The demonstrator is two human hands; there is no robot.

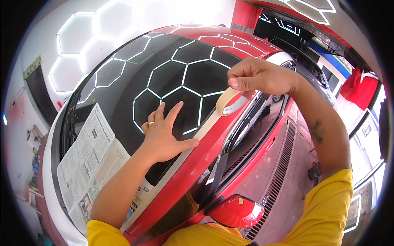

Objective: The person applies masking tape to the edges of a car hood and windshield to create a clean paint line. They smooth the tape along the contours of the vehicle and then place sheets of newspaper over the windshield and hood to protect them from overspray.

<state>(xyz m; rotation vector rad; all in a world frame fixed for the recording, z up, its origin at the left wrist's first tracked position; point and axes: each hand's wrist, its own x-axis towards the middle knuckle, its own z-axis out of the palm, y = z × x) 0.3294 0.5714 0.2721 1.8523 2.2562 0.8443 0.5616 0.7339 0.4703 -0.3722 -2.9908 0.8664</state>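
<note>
A roll of cream masking tape hangs from the fingers of my right hand, which is closed on it near the upper edge of the windshield. From the roll a strip of tape runs down along the border between the glass and the red pillar. My left hand is spread with its fingers apart over the glass. Its thumb rests on or just beside the strip. A sheet of newspaper covers the lower part of the windshield, partly behind my left forearm.
The red side mirror juts out below, near my body. A floor drain grate runs alongside the car. The red roof curves away at the far side. Another dark car stands farther back, and red curtains hang at the right.
</note>
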